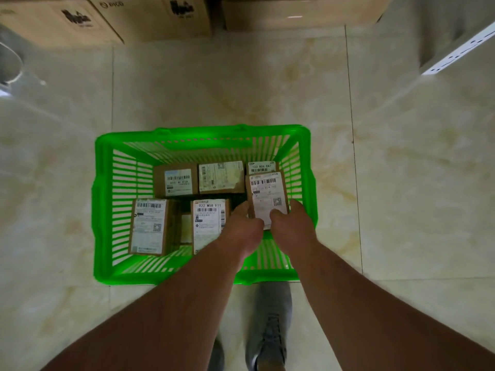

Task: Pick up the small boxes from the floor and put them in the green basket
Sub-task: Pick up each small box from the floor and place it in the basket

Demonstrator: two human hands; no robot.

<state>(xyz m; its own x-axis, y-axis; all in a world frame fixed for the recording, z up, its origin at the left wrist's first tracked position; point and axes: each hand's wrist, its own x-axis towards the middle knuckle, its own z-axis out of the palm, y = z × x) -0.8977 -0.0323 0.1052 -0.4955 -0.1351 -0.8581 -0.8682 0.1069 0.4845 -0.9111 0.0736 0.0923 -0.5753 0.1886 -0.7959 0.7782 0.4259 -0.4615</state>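
The green basket (105, 204) stands on the tiled floor below me. Several small cardboard boxes with white shipping labels lie inside it. One labelled box (266, 195) is held over the basket's right side, above another box (261, 166). My left hand (242, 226) grips its left lower edge and my right hand (290, 223) grips its right lower edge, thumb on the label. Further boxes lie at the back left (175, 180), back middle (221, 176), front left (148, 226) and front middle (209, 223).
Large cardboard cartons (107, 20) line the wall at the top. A white shelf upright (460, 49) stands at the upper right. A grey object (10, 65) is at the far left. My grey shoe (270, 328) is just behind the basket.
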